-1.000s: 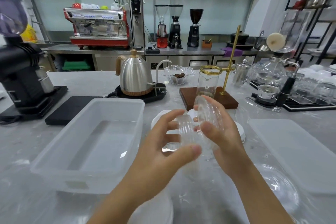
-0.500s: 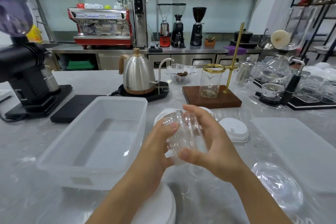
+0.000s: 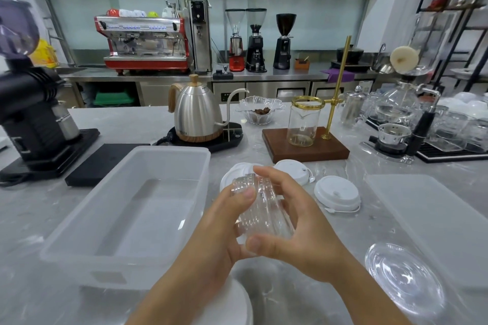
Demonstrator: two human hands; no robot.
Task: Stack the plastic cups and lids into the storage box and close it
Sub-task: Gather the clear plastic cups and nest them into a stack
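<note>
I hold the clear lids (image 3: 260, 208) above the bench (image 3: 343, 240), right of the empty box (image 3: 126, 219), both hands' fingers (image 3: 245, 194) curled round their rims; they look light, thin and slippery, so I would grip the edges, not the domes.

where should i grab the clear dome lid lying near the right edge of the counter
Take the clear dome lid by its thin outer rim, coming from above with the right hand once it is free. It lies flat on the counter, and its smooth dome probably offers little to pinch; opposite edges of the flange look safest.
</note>
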